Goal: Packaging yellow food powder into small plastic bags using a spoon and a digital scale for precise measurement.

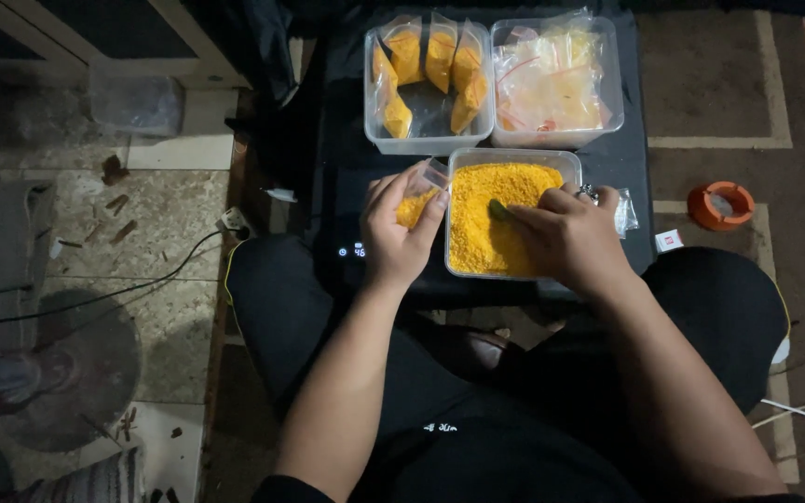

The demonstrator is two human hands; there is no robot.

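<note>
A seated person works over a dark worktop (328,186) set across the lap. The left hand (401,233) grips a small clear bag (421,197), partly filled with orange-yellow powder, its fingers (435,216) wrapped round the lower half so that the open mouth stands up above them. The bag hangs just beside the left wall of a clear tub of powder (500,216), which lies directly in front of the person. The right hand (566,233) reaches into that tub, its fingers (538,212) pinched narrow on a small green scoop (500,210) whose tip rests on the powder's surface.

Three clear tubs can be counted on the worktop: the one with loose powder, and two behind it, side by side and touching. The rear left tub (429,88) holds about five filled bags of the same powder, standing on end. The rear right tub (556,84) holds a heap of empty clear bags, too many and too overlapped to count. One orange roll of tape (721,205) lies on the carpet (729,84) well to the right, and a single black cable (123,289) runs across the tiled floor on the left.
</note>
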